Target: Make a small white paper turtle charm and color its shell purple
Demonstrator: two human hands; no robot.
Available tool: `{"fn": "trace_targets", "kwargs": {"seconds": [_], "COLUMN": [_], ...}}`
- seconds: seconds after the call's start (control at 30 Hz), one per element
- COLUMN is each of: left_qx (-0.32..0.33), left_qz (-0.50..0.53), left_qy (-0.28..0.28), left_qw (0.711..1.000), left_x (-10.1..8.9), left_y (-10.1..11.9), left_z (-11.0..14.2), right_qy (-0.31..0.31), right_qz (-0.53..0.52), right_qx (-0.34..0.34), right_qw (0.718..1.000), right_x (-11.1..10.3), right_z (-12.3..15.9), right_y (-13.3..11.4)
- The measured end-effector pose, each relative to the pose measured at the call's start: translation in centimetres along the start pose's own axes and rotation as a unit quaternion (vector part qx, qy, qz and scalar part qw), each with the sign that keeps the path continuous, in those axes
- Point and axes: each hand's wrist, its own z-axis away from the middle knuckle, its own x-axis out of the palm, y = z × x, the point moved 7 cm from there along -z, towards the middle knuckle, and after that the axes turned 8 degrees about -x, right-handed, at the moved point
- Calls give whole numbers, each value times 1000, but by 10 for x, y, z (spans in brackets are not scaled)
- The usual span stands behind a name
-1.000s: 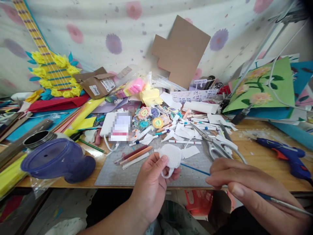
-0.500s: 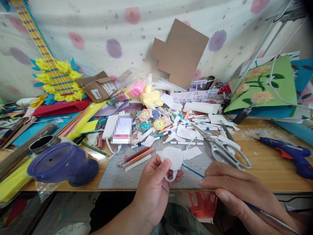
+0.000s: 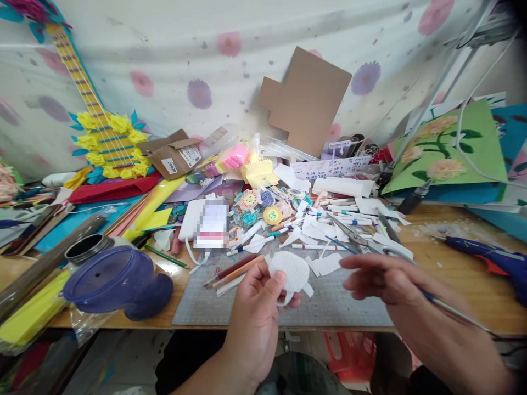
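Observation:
My left hand (image 3: 261,310) is closed on a white rounded cut-out (image 3: 293,270) with a fine woven-looking texture, the thumb pressing on its front. Short white tabs stick out at the cut-out's lower edge. To the right, my right hand (image 3: 405,288) is closed round a slim blue rod-like tool (image 3: 340,244), whose thin blue tip points up and left. Its dark shaft and silver end pass behind the fingers toward the wrist. A gap separates the tool from the cut-out. Below both hands lies a grey cutting mat (image 3: 329,307).
Scissors (image 3: 364,241) lie beyond my right hand, among markers and paper scraps. A blue glue gun (image 3: 486,255) rests at the right. A phone (image 3: 212,224), pencils (image 3: 239,267) and a purple container (image 3: 113,280) are on the left. Cardboard (image 3: 310,104) leans at the back.
My right hand has drawn away to the right and up, taking the tool off the white cut-out. The cut-out has turned slightly in my left hand. The view has shifted a little.

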Motion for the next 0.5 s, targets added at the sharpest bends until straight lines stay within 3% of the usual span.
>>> {"fn": "trace_targets", "kwargs": {"seconds": [0.1,0.23,0.5], "left_qx": [21,8,21], "left_qz": [-15,-39,-39], "left_qy": [-3,-5,-18], "left_qw": [1000,999,999], "left_x": [4,6,-6], "left_y": [-1,-9,-9], "left_z": [2,1,-7], "right_qy": [-54,-68,-88], "right_qz": [-107,-224,-147], "right_qx": [111,164,79], "right_qw": [987,958,982], "right_x": [34,62,65], "right_z": [0,2,-2], "right_y": [11,12,30]}}
